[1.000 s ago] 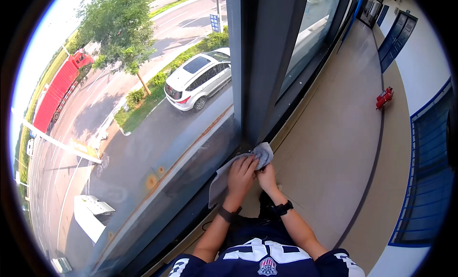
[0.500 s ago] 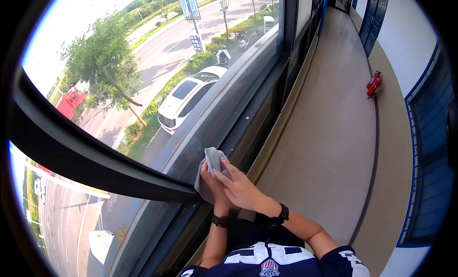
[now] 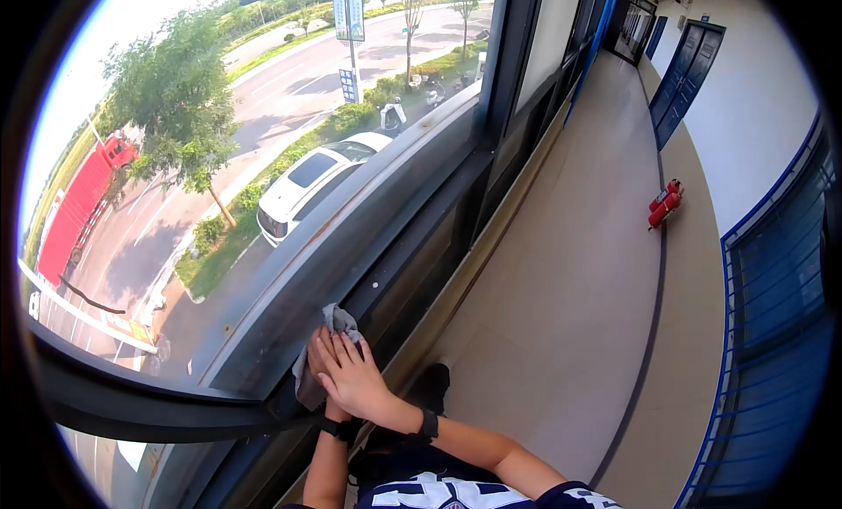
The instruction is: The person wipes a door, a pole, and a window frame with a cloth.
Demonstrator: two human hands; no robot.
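Observation:
A grey cloth [image 3: 338, 320] is bunched at the dark window frame [image 3: 396, 246], close to the corner where the upright post meets the sill. My left hand [image 3: 319, 358] is closed on the cloth, and part of it is hidden under my right hand. Across the back of my left hand lies my right hand [image 3: 358, 383], its fingers stretched out flat and their tips reaching the cloth. Some cloth hangs out beside my left hand. Both wrists wear black bands.
A curved black post [image 3: 175, 419] crosses the window at lower left. To the right runs a tiled corridor floor [image 3: 561, 272], with red fire extinguishers [image 3: 665, 205] by the far wall and a blue barred window [image 3: 772, 325]. A white car [image 3: 320, 180] stands outside.
The view has turned, so the corridor and post sit differently. My hands and the cloth are lower and further left in view. My right hand now lies flatter over my left.

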